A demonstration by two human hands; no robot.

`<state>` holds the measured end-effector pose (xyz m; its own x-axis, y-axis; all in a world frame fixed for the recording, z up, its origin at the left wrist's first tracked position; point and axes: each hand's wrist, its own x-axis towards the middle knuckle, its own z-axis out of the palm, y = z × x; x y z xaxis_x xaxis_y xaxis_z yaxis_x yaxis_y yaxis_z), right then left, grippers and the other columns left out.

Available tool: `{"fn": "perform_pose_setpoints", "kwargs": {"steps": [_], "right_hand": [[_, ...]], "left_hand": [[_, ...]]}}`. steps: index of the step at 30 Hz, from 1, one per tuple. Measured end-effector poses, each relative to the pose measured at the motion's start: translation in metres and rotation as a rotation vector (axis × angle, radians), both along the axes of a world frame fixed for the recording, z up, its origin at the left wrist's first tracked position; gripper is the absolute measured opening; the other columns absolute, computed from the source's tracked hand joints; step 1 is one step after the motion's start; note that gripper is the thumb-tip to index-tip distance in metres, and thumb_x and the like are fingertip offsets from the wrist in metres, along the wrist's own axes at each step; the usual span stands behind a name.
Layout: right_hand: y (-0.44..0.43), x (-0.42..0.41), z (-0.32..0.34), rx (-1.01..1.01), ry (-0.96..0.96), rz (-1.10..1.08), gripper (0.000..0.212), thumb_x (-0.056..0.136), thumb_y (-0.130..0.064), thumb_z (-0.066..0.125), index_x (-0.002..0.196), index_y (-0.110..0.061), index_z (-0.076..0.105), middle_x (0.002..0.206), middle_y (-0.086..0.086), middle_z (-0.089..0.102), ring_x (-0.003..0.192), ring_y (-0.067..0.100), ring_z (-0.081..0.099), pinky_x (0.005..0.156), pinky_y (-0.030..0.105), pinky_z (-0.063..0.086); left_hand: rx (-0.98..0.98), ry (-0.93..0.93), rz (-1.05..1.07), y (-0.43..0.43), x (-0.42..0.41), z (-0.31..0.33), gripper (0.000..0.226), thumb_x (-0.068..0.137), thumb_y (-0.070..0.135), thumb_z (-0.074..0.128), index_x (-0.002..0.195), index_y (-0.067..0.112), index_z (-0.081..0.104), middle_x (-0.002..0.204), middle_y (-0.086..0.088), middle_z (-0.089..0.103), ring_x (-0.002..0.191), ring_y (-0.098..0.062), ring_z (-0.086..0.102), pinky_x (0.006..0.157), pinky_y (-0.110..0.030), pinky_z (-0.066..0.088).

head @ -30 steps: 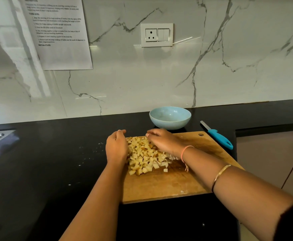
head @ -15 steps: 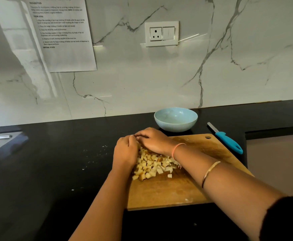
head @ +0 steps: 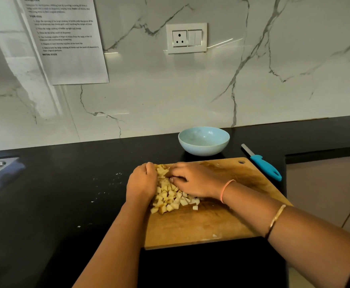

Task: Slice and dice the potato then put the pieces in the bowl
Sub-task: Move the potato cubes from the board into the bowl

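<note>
sheet [head: 66, 59]: print illegible, top cropped | potato pieces [head: 167, 197]: partly under right hand [head: 192, 181]

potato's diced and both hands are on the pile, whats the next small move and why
Probably scoop up a handful of diced potato and lift it to the bowl: left hand and right hand cup the pile on the cutting board, the bowl behind it looks empty, the knife lies aside.

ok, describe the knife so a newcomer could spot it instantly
Start at the black counter, then find the wooden cutting board on it. Just off the board's far right corner, right of the pale blue bowl, lies the knife. It is the only thing with a bright blue handle and a short blade.
</note>
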<state>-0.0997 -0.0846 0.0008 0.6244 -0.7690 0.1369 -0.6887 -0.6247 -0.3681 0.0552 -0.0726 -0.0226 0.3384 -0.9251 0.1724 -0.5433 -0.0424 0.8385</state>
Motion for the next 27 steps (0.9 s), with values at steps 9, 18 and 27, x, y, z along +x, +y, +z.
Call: {"fn": "perform_pose_setpoints", "kwargs": {"steps": [9,18,27], "right_hand": [[0.004,-0.019,-0.011,0.168,-0.378,-0.245,0.037,0.101,-0.034,0.038,0.131,-0.022,0.056,0.128,-0.001,0.057,0.119,0.014,0.051,0.101,0.033,0.042],[0.003,-0.012,-0.011,0.189,-0.550,-0.332,0.033,0.101,-0.031,0.040,0.122,-0.018,0.062,0.118,-0.003,0.063,0.109,0.011,0.055,0.096,0.029,0.045],[0.003,-0.011,-0.016,0.142,-0.549,-0.340,0.033,0.101,-0.026,0.041,0.116,-0.011,0.066,0.114,0.003,0.064,0.106,0.014,0.056,0.092,0.028,0.044]], "left_hand": [[0.099,-0.190,-0.177,0.006,-0.005,0.008,0.043,0.104,0.032,0.023,0.133,0.018,0.052,0.139,-0.004,0.049,0.125,-0.015,0.044,0.099,-0.031,0.035],[-0.035,0.089,-0.007,-0.006,0.006,0.012,0.039,0.102,0.027,0.028,0.128,0.015,0.056,0.138,-0.005,0.048,0.124,-0.019,0.044,0.104,-0.036,0.033],[0.172,0.030,-0.341,-0.039,0.018,0.023,0.045,0.104,0.035,0.023,0.144,0.022,0.040,0.150,-0.005,0.037,0.137,-0.025,0.036,0.113,-0.038,0.024]]}}
